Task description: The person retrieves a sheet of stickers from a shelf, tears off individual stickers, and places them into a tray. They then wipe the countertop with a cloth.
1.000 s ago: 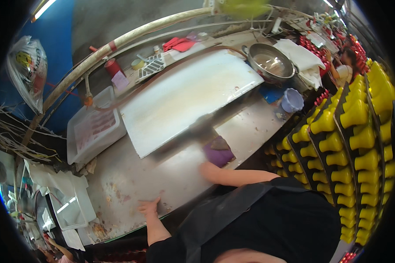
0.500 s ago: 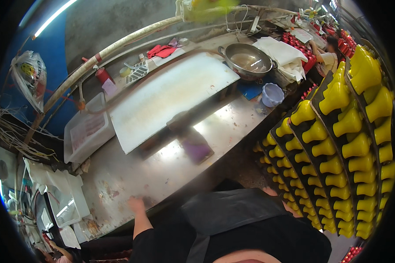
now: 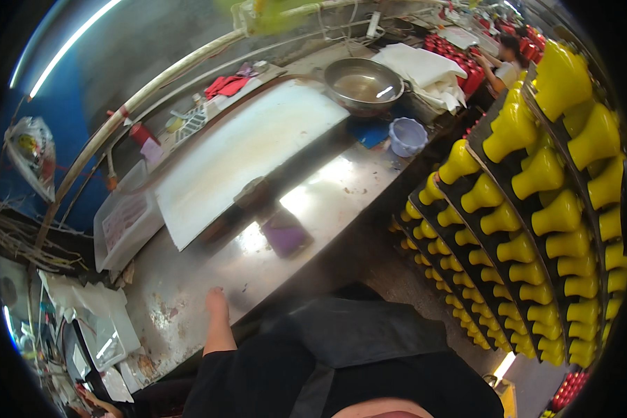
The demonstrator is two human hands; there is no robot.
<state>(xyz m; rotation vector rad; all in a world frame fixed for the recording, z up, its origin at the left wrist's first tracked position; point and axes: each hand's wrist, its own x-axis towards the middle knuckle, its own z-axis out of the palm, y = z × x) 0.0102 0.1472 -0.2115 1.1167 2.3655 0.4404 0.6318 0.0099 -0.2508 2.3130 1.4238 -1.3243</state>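
Note:
My left hand [image 3: 217,299] is over the near edge of a shiny metal worktable [image 3: 188,275], low in the picture. Its fingers are too small and blurred to make out, and I see nothing held. My right hand is out of sight; a dark apron [image 3: 369,331] and black sleeve fill that side. On the tabletop, beyond my left hand, lies a purple squarish piece [image 3: 285,235]. Behind it a long white board [image 3: 251,157] sits raised above the metal surface.
Racks of glossy yellow flared pieces [image 3: 540,171] stand close on the right. A metal pan [image 3: 362,82], a pale purple tub [image 3: 407,138] and white sheets [image 3: 425,70] are at the back. A white plastic bin [image 3: 125,219] is at left. Another person [image 3: 501,66] sits far right.
The view has shifted right, so the table and pan appear further left. My right hand, seen beside the yellow racks before, has gone out of sight. My left hand stays near the table edge.

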